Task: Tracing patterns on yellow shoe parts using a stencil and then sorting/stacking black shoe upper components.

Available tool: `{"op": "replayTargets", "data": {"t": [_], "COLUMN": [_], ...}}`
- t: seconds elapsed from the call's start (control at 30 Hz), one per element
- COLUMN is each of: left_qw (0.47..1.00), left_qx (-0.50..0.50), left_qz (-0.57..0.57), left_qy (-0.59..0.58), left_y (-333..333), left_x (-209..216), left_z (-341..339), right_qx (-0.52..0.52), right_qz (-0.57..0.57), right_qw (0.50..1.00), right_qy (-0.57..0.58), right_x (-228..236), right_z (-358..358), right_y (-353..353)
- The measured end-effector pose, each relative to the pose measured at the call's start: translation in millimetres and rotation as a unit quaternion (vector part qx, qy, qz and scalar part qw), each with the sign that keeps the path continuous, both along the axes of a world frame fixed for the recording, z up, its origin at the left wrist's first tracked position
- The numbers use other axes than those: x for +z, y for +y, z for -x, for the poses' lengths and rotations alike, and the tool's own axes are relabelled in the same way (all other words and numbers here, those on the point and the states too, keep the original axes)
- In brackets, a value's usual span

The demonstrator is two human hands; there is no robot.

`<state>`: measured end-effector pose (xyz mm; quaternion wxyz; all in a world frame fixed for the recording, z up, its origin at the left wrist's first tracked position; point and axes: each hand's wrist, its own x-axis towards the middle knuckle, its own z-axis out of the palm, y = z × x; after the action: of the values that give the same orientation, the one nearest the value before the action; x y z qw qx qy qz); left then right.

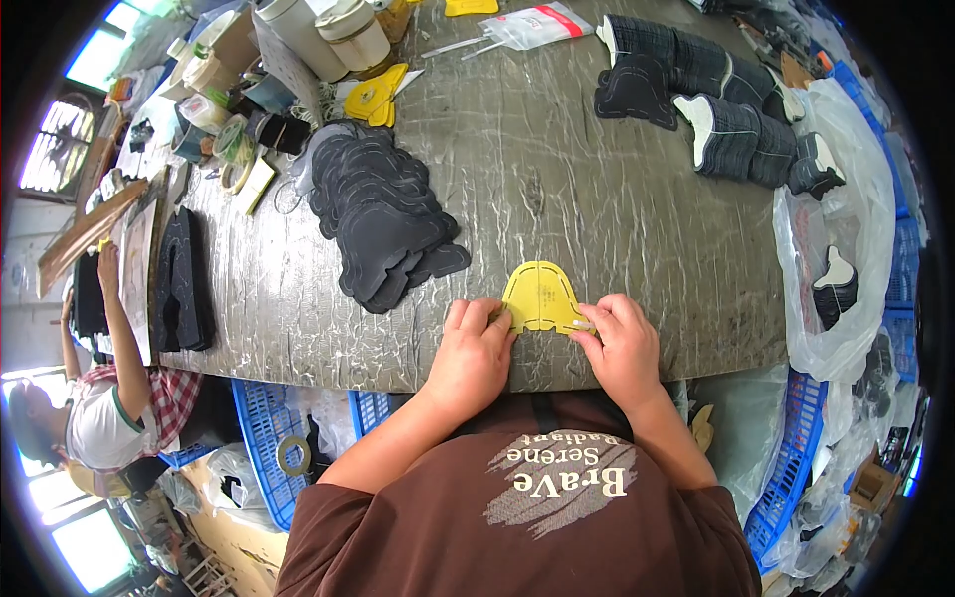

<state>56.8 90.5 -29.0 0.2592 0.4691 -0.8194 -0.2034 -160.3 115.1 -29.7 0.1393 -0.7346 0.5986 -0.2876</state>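
Note:
A yellow dome-shaped template (pixel 540 296) with slots along its edge lies near the table's front edge. My left hand (pixel 472 356) is closed on its left lower corner, thumb and fingers pinched together. At the opposite corner my right hand (pixel 622 348) pinches the template too; a small pale spot shows at its fingertips, too small to name. Whether anything lies beneath the template is hidden. Left of it, an overlapping pile of black shaped pieces (pixel 390 224) with pale marked lines spreads across the table.
Bundled black pieces (pixel 731 139) stand at the far right of the table (pixel 537 169), beside a clear plastic bag (pixel 846 229). Another yellow template (pixel 376 95) lies by tubs (pixel 353 40) at the far left. A blue crate (pixel 261 438) sits below the edge; a co-worker (pixel 109 408) works at left.

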Motion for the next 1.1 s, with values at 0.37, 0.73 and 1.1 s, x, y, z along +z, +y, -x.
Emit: {"op": "replayTargets", "data": {"t": [0.37,0.73,1.1], "left_qw": [1.0,0.997,0.916], "left_qx": [-0.005,-0.033,-0.148], "left_qz": [-0.009,0.003,0.137], "left_qy": [0.006,-0.071,-0.346], "left_y": [-2.0,-3.2,14.4], "left_x": [0.0,5.2,3.9], "left_z": [-2.2,1.6,29.6], "right_qx": [-0.002,-0.004,0.007], "right_qz": [0.008,0.008,-0.025], "right_qw": [1.0,1.0,1.0], "right_qy": [-0.003,-0.011,-0.014], "right_x": [-0.7,-2.5,3.0], "right_z": [-0.5,0.4,3.1], "right_y": [1.1,-0.2,-6.2]}}
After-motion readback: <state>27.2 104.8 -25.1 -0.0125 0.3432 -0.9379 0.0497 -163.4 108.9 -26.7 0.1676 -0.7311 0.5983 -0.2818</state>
